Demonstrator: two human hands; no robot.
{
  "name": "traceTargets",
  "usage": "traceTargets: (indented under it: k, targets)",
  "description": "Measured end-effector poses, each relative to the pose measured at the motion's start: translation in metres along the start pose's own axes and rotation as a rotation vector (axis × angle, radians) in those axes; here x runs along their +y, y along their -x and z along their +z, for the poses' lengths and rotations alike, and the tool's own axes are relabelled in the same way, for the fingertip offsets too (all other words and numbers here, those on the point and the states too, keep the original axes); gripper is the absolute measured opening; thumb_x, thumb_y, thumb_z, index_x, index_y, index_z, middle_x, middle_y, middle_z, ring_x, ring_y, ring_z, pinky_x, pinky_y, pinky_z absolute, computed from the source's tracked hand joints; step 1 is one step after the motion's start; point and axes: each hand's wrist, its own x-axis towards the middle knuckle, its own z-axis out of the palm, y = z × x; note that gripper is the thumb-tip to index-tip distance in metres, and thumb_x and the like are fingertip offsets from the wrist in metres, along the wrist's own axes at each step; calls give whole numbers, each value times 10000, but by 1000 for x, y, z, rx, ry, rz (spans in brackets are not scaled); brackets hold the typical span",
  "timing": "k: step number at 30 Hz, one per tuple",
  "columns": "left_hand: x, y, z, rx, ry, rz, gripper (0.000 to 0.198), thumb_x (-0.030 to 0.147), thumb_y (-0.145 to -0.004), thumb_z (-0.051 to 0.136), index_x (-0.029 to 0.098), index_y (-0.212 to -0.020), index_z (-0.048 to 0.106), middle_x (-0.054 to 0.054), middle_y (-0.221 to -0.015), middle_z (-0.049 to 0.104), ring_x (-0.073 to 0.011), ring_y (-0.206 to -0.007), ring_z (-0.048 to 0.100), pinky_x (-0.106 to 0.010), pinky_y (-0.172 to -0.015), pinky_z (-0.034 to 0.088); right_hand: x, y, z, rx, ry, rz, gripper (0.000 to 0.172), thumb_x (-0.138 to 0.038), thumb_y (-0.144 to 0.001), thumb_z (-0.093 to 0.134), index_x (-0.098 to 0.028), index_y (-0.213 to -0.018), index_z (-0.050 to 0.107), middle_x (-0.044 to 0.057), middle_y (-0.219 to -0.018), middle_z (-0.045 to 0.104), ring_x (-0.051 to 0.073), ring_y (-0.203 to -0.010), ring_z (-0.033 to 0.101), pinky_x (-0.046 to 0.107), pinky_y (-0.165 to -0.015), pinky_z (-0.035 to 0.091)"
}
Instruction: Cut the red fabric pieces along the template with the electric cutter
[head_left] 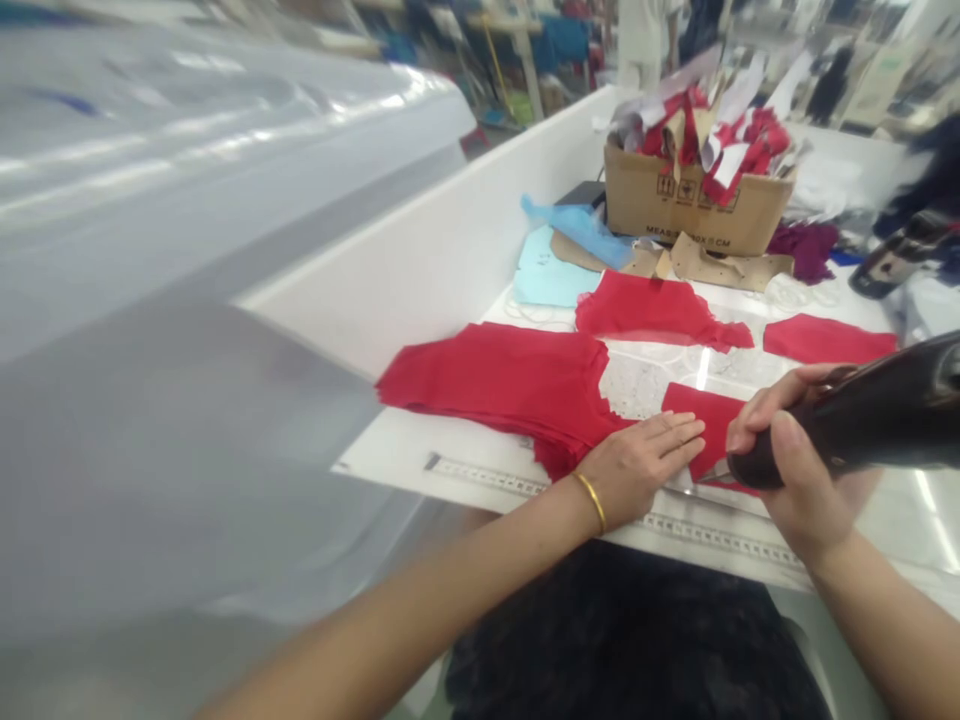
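Hands are both down at the front edge of the tabletop. The left hand lies flat and open, fingers spread a little, pressing on a stack of red fabric, with a gold bangle on that wrist. The right hand is wrapped tight around a black electric cutter, its small blade tip right by a red fabric piece just past the left fingertips.

That fabric looks thin and limp, so I'd guess it's light, slippery and quick to shift. A flat palm on top seems a better hold than pinching an edge. The cutter looks the heavier thing, and its handle is the obvious grip.

A metal rule runs along the front edge, and white lace sits beyond the hands. Further back there are more red pieces, brown paper patterns, and a cardboard box stuffed with scraps. A big plastic sheet fills the left side.
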Motion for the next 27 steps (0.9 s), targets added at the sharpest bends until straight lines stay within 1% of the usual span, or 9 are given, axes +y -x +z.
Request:
traceTargets:
  k: [4,6,9,11,14,18,23,25,27]
  targets:
    - [-1,1,2,4,-5,-2,515,-52,-853,405,82,-1294,635,-141,-1360,680,-232,-1353,592,-407,-1146,528,0,-1,5,30,31,-6,178,-344,-934,666,-260,-1058,573,-47,-743,546,126,-563,569,303,-563,545]
    - [0,1,2,-19,7,-12,512,-33,-880,402,88,-1327,621,-146,-1386,662,-232,-1385,562,-424,-1155,521,-2,-1,3,30,22,22,188,-359,-933,673,-254,-1041,563,-48,-737,550,128,-566,577,308,-569,551]
    - [2,1,1,-25,20,-14,461,2,-936,391,69,-1329,623,-164,-1384,659,-235,-1383,560,-425,-1159,518,-7,-1,-6,-22,-40,101,250,-373,-931,699,-267,-1098,546,-50,-711,568,146,-586,603,306,-562,560]
    - [3,1,0,-25,13,-6,446,5,-950,377,61,-1311,633,-163,-1371,667,-230,-1366,575,-415,-1162,516,-9,0,-14,7,-104,150,299,-366,-907,746,-274,-1114,552,-54,-703,576,148,-589,601,304,-567,564]
    - [3,1,1,-28,1,-4,466,-19,-931,363,53,-1303,634,-161,-1363,672,-225,-1363,576,-414,-1169,509,-9,0,-23,89,-160,186,347,-367,-840,827,-273,-1069,585,-53,-715,581,143,-575,577,304,-560,566]
    - [3,1,1,-4,-3,-6,450,-31,-921,376,53,-1268,649,-152,-1334,690,-231,-1327,610,-403,-1160,517,-7,0,-26,107,-163,176,342,-354,-828,837,-275,-1057,596,-57,-715,586,141,-560,576,293,-526,555]
    - [2,0,-2,-24,-2,2,430,-20,-922,398,66,-1261,649,-159,-1331,692,-239,-1325,614,-427,-1140,537,-9,-2,-25,17,-60,133,174,-347,-907,762,-258,-967,625,-42,-705,615,132,-582,611,277,-560,552]
    - [2,0,-2,-4,1,2,460,-46,-895,382,59,-1257,646,-163,-1326,693,-245,-1327,613,-429,-1129,548,-12,-2,-27,30,-73,129,210,-358,-897,772,-266,-1005,616,-48,-691,610,136,-562,608,283,-544,551]
    - [2,1,-2,9,2,-8,501,-70,-867,368,65,-1267,639,-160,-1332,690,-246,-1344,600,-431,-1123,555,-15,-2,-32,95,-94,139,301,-367,-859,807,-271,-1054,599,-54,-690,601,146,-544,601,302,-527,554]
